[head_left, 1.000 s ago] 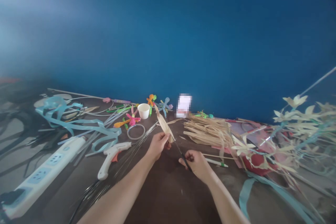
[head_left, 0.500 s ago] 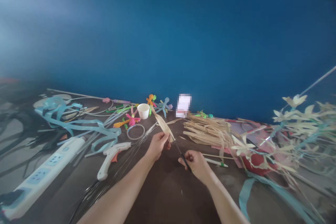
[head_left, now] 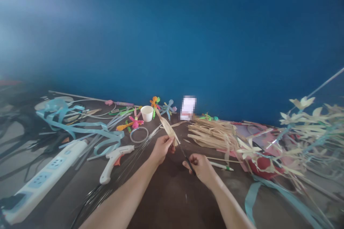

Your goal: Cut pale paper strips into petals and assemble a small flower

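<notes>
Between the thumb and fingers of my left hand [head_left: 162, 149] is a strip of dried husk [head_left: 167, 127], pale tan and widening toward my fingertips. Its thin far end points up and left toward the paper cup. My right hand [head_left: 201, 167] is closed around a pair of black-handled scissors [head_left: 190, 166], seen nearly edge-on. Their narrow blades reach up and left to the husk's lower end, by my left fingertips. Whether the blades are parted is too small to tell.
On the dark table, a husk pile [head_left: 212, 132] lies right of centre, near husk flowers [head_left: 249, 148]. A glue gun [head_left: 114, 161], power strip [head_left: 43, 179], clear ring [head_left: 139, 135], white cup [head_left: 147, 113] and blue ribbon [head_left: 104, 133] lie left. A blue wall [head_left: 172, 43] rises behind.
Almost nothing differs. The husk strip's lower end and the scissor tips have shifted very slightly against each other; both hands keep their places.
</notes>
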`<state>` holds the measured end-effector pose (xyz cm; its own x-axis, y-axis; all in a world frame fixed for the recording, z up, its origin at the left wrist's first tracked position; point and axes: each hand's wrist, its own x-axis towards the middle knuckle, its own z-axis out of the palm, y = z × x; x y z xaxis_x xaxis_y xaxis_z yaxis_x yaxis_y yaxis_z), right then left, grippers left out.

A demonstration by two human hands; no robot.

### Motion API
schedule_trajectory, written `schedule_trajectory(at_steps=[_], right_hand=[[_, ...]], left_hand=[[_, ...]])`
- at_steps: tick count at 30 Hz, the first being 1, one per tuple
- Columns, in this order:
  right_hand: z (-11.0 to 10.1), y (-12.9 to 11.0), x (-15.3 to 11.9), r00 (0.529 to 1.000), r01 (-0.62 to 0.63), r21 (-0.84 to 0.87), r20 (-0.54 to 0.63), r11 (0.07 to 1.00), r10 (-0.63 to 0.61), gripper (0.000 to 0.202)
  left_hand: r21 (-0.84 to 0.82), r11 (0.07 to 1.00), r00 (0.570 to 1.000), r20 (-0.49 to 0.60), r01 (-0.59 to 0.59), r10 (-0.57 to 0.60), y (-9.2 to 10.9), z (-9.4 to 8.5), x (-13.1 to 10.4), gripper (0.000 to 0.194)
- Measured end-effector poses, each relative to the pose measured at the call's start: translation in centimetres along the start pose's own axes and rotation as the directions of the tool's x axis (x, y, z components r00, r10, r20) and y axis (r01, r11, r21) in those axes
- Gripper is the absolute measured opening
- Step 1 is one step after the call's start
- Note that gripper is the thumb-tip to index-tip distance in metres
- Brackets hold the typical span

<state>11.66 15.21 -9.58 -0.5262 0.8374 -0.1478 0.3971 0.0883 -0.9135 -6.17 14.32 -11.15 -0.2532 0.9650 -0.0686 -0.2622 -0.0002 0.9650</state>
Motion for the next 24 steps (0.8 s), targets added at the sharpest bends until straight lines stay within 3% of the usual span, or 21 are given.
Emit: schedule_trajectory(at_steps=[12, 24], right_hand=[[0.17, 0.31, 0.18, 1.000, -0.019, 0.018, -0.006, 1.000, 0.019, 0.032], [0.11, 0.03, 0.05, 0.999, -0.028, 0.019, 0.018, 0.999, 0.028, 0.036]], left_hand=[[-0.030, 0.999, 1.000, 0.007, 0.016, -0.016, 0.22, 0.09, -0.06, 0.030], [0.007, 0.999, 0.997, -0.073, -0.039, 0.039, 0.20, -0.15, 0.02, 0.027]])
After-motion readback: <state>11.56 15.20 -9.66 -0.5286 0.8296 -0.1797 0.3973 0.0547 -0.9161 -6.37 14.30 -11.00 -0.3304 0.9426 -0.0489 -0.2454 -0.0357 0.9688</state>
